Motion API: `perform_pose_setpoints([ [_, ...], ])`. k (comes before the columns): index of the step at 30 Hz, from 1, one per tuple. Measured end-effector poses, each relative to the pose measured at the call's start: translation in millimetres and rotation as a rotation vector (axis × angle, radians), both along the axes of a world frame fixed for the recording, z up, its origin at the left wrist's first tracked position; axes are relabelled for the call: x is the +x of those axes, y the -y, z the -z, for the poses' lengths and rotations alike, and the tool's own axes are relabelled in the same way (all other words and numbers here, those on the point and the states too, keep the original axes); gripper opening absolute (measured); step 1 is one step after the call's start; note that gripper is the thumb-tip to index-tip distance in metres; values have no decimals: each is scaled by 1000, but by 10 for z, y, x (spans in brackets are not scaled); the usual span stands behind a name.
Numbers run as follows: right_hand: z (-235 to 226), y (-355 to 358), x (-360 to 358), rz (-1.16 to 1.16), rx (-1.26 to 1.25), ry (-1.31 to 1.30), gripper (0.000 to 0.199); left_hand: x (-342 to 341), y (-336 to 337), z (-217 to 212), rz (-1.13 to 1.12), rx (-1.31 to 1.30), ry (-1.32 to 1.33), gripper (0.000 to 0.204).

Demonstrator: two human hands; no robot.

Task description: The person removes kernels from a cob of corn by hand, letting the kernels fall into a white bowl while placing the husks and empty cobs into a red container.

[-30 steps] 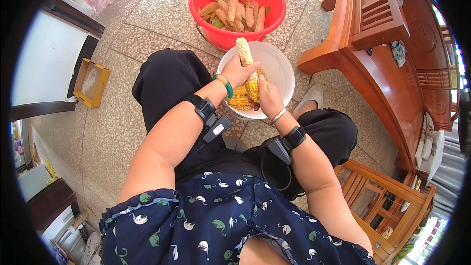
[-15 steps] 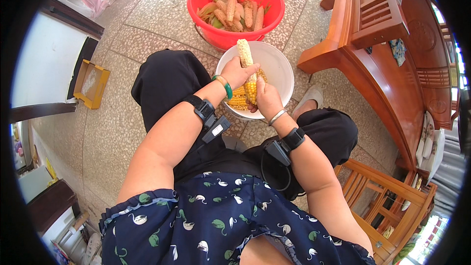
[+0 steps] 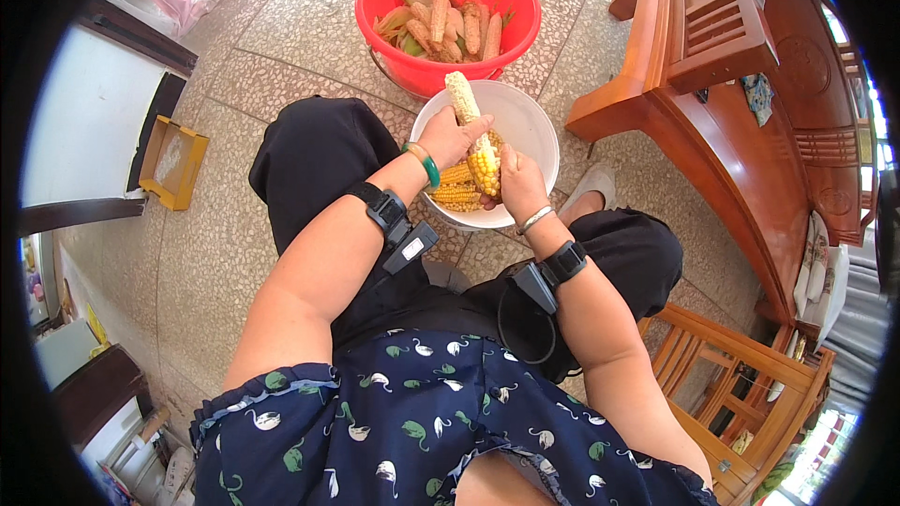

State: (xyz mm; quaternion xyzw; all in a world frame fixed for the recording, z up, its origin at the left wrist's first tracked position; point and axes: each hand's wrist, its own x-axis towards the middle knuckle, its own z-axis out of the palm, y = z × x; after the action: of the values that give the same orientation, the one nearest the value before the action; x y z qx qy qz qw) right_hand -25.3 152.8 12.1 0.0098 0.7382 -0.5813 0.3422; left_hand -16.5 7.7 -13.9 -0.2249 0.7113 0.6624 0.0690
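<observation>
A corn cob [image 3: 473, 136] is gripped at its upper part by the left hand [image 3: 452, 136] and clasped at its lower, kernelled part by the right hand [image 3: 518, 183], over a white bowl [image 3: 530, 122]; a red basin [image 3: 412, 66] stands just beyond

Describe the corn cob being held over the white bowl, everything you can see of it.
The corn cob is long and tilted, its far end pointing toward the red basin. That upper part is stripped pale and bare; the lower part keeps yellow kernels. The left hand grips its middle from the left, and the right hand presses on the kernelled end. It sits over the white bowl, which holds loose kernels and more cobs.
</observation>
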Motion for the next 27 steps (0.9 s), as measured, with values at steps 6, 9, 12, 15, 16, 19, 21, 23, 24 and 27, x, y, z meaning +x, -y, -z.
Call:
perform_pose_setpoints([
  [6, 138, -119, -119, 17, 17, 29, 32, -22, -13, 37, -15, 47, -28, 44],
  [9, 45, -152, -139, 33, 51, 76, 32, -8, -20, -10, -56, 62, -10, 33],
  [12, 53, -168, -115, 13, 10, -3, 35, -8, 11, 5, -39, 83, -13, 33],
  [15, 74, -173, -77, -30, -162, 126, 38, -8, 10, 12, -47, 72, -44, 33],
  [16, 56, -179, -54, -30, -162, 126, 38, -6, 11, 4, -45, 67, -31, 33],
  [19, -38, -147, 21, -132, -234, 280, 35, -15, 3, -23, -39, 30, 6, 35],
  [21, 27, -135, 48, -201, -127, 87, 37, -18, 2, -16, -37, -4, 30, 37],
  [23, 42, -122, 67, -207, -107, 48, 37, -25, -3, 31, -37, -71, 10, 40],
  [24, 46, -117, 74, -213, -86, 9, 38, -22, -7, 38, -36, -70, 10, 40],
  [27, 60, -105, 93, -254, 11, -81, 38, -10, -15, 53, -68, -87, -21, 46],
])
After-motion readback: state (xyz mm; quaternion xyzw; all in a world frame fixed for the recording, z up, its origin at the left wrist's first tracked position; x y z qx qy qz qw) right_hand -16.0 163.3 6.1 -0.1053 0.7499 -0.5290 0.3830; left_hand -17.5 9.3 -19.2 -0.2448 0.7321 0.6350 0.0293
